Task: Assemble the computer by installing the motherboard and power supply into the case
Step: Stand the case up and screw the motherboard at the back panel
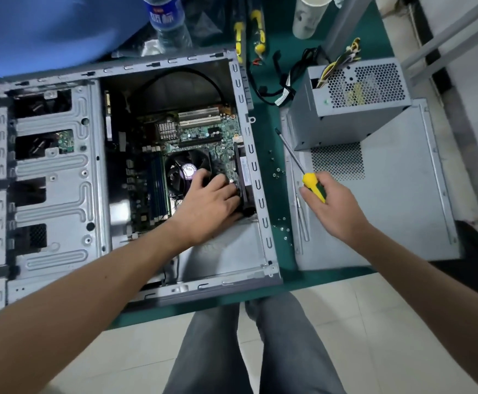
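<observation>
The grey computer case [50, 194] lies open on its side on the green table. Inside it sits the green motherboard [203, 132] with a black CPU fan [183, 166]. My left hand [212, 200] reaches into the case, fingers spread and resting on the board beside the fan, near the rear wall. My right hand [331, 206] grips a yellow-and-green-handled screwdriver [313, 186], its shaft pointing up and left over the table. The grey power supply [346, 109] stands outside the case on the removed side panel [402, 217], cables sticking out of its top.
Several small screws [277, 172] lie on the green mat between case and panel. A water bottle [166, 18], yellow-handled tools [257, 27], a white cup [309, 15] and black cables [286, 89] sit at the back. My legs and tiled floor are below the table edge.
</observation>
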Demonstrator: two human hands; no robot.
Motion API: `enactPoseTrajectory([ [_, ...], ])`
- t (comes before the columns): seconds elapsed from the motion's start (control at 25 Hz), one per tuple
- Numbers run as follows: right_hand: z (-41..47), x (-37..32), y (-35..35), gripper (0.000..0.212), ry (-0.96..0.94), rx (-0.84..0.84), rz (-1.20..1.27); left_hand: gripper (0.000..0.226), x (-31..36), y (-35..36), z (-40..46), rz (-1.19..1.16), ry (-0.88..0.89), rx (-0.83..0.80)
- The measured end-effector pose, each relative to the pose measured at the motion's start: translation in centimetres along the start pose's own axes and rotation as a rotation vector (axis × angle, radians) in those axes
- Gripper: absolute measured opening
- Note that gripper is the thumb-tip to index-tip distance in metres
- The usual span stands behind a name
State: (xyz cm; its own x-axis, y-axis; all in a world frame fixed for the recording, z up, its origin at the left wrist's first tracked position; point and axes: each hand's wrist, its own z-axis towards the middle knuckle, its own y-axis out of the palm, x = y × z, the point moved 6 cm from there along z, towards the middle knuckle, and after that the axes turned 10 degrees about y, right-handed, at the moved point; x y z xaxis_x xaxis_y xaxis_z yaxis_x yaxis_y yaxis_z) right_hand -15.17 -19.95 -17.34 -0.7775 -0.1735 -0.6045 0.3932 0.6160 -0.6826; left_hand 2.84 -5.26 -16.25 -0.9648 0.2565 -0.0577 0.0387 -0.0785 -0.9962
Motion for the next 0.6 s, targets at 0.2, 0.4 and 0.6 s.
enactPoseTrajectory([
  [0.2,2.2,1.6,0.7,0.018,-0.173,0.148,-0.212,0.028,0.1,0.1,-0.2,-0.058,0.045,0.111],
  [0.4,2.9,2.6,1.6,0.022,-0.293,0.393,-0.314,0.06,-0.2,-0.1,-0.2,-0.044,0.091,0.204],
  [0.6,2.4,2.7,2.3,0.024,-0.409,0.528,-0.378,0.065,0.6,-0.3,0.0,0.016,0.084,0.271],
])
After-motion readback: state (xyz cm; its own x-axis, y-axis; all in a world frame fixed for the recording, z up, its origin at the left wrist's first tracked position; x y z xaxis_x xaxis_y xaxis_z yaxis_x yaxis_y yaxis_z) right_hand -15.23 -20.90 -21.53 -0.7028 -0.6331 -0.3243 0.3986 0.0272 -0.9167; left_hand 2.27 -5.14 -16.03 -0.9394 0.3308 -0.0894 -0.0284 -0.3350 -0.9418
